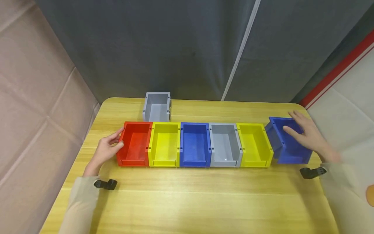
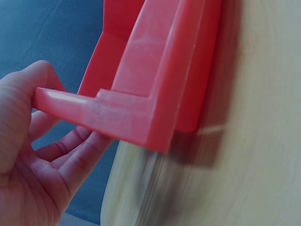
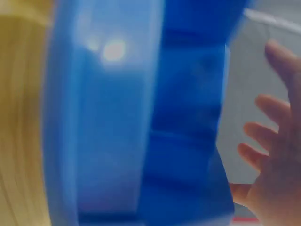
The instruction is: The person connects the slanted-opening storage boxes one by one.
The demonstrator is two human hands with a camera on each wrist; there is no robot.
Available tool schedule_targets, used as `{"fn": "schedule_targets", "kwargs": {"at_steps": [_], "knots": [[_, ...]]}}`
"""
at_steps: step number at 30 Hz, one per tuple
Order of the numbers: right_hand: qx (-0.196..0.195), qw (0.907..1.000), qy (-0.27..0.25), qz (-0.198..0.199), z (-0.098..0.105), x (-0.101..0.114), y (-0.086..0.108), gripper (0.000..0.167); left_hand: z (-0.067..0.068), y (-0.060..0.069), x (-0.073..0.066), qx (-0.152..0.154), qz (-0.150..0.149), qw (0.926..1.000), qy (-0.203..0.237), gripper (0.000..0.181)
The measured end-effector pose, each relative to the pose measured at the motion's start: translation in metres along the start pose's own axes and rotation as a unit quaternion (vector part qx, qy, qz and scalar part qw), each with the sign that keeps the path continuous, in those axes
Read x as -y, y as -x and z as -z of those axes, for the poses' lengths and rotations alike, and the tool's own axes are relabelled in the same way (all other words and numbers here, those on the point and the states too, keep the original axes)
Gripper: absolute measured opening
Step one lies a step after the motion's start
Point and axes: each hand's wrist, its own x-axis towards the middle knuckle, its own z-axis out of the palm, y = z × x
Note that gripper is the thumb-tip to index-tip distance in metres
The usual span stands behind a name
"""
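The red bin (image 1: 135, 143) stands at the left end of a row of bins, and my left hand (image 1: 105, 150) pinches its left wall. In the left wrist view, the thumb and fingers of my left hand (image 2: 51, 150) lie on either side of the edge of the red bin (image 2: 136, 70). A blue bin (image 1: 292, 152) sits slightly askew at the right end. Over it my right hand (image 1: 311, 136) is spread with its fingers extended. In the right wrist view, the fingers of my right hand (image 3: 277, 141) are apart beside the blue bin (image 3: 113, 132); whether they touch it I cannot tell.
Between the end bins stand a yellow bin (image 1: 164, 143), a blue bin (image 1: 195, 143), a grey bin (image 1: 225, 143) and another yellow bin (image 1: 254, 143), side by side. Behind the row is a smaller-looking grey bin (image 1: 157, 109), near the back edge of the wooden table (image 1: 198, 201).
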Motion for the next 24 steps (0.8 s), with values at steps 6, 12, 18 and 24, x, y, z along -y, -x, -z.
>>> {"fn": "schedule_targets", "kwargs": {"at_steps": [6, 12, 18, 24], "knots": [[0.046, 0.9982, 0.011, 0.037, -0.013, 0.009, -0.004, 0.059, -0.003, -0.002, 0.025, 0.001, 0.007, 0.9999, 0.008, 0.052], [0.076, 0.9968, 0.003, 0.026, -0.012, 0.01, -0.002, 0.056, -0.005, -0.004, 0.042, 0.0, 0.01, 0.9999, 0.012, 0.053], [0.096, 0.9951, 0.016, 0.018, -0.01, 0.012, -0.004, 0.059, -0.005, -0.003, 0.034, 0.001, 0.007, 0.9999, 0.009, 0.052], [0.107, 0.9939, 0.024, 0.008, -0.01, 0.013, -0.006, 0.06, -0.001, -0.001, 0.006, 0.002, 0.008, 0.9998, 0.02, 0.049]]}}
